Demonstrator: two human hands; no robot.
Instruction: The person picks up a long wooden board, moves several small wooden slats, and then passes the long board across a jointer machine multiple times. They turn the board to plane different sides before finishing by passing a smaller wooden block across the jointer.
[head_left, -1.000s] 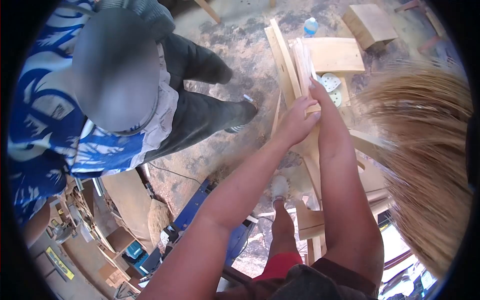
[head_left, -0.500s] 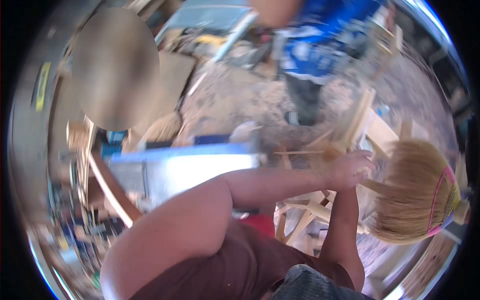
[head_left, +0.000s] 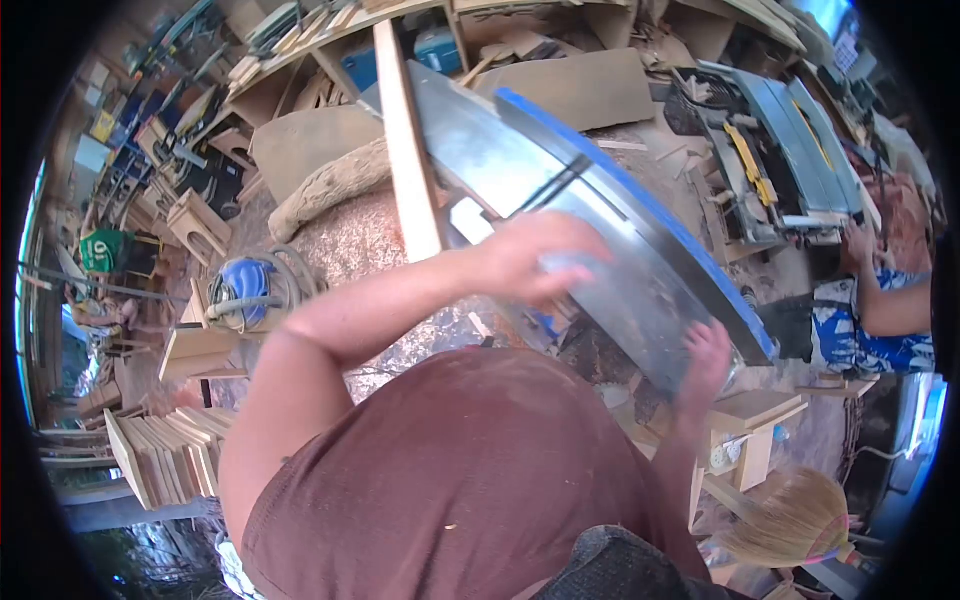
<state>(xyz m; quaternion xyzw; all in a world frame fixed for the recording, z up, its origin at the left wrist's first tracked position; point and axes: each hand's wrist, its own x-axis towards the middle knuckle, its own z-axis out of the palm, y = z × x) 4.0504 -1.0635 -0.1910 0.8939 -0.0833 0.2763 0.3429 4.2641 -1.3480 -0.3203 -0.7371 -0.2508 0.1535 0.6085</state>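
Note:
A long metal machine bed [head_left: 640, 290] with a blue-edged fence [head_left: 650, 205] runs diagonally in front of me. Over its middle is my left hand [head_left: 540, 258], blurred, thumb and fingers apart with nothing visible between them. My right hand [head_left: 708, 352] is at the near end of the bed, fingers spread and holding nothing. A long pale board [head_left: 408, 150] lies across the far part of the bed, left of my left hand. At the lower right, away from both hands, is a straw broom [head_left: 790, 520].
A wooden stool-like piece [head_left: 755, 412] stands by my right arm. Stacked boards [head_left: 165, 450] and a blue machine with a hose [head_left: 245, 290] are on the left. Another person's arm [head_left: 895, 300] is at the right, beside a table saw [head_left: 800, 140]. Sawdust covers the floor.
My view has swung left toward the machine. My hands, earlier close together at the broom's handle, are now apart over the metal bed, and the broom is away from them.

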